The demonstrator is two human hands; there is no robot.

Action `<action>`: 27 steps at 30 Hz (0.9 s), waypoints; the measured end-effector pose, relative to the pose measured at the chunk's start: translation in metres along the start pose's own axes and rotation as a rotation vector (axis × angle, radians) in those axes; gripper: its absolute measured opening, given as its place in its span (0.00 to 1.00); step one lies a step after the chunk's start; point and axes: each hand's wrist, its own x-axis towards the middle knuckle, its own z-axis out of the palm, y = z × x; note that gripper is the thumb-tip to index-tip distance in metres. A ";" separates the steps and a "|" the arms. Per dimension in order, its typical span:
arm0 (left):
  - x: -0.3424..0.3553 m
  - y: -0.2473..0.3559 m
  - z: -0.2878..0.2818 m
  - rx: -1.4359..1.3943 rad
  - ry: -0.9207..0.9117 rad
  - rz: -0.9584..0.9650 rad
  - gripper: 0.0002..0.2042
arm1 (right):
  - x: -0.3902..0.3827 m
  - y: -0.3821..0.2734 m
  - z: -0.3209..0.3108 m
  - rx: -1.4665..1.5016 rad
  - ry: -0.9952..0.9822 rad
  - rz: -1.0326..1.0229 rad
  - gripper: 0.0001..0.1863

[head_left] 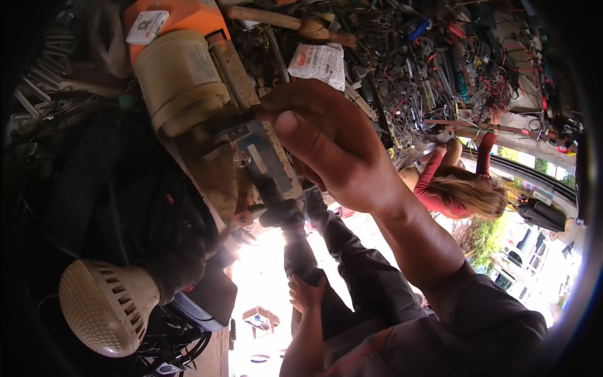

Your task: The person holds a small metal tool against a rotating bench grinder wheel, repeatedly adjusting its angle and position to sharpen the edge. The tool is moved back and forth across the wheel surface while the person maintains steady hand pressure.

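Note:
My right hand (345, 147) is raised beside a worn machine with a cream, drum-shaped motor housing (182, 75). Its fingers are bent, with thumb and forefinger close together near a dark blue-grey plate (267, 160) that bears a pale strip. Whatever sits between those fingertips is hidden in shadow. Lower down, my left hand (306, 293) lies against my dark trouser leg (317, 308), its fingers curled in. Anything inside that grip cannot be made out.
A white bulb lamp (103, 308) hangs at lower left. An orange box (207, 17) and a white plastic packet (317, 65) lie at the top. Tangled wires and tools (433, 75) fill the upper right, where a person in red (449, 195) reaches in.

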 end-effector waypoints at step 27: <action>0.015 0.017 -0.007 0.019 0.215 0.199 0.38 | -0.004 0.003 0.004 0.050 0.032 -0.037 0.23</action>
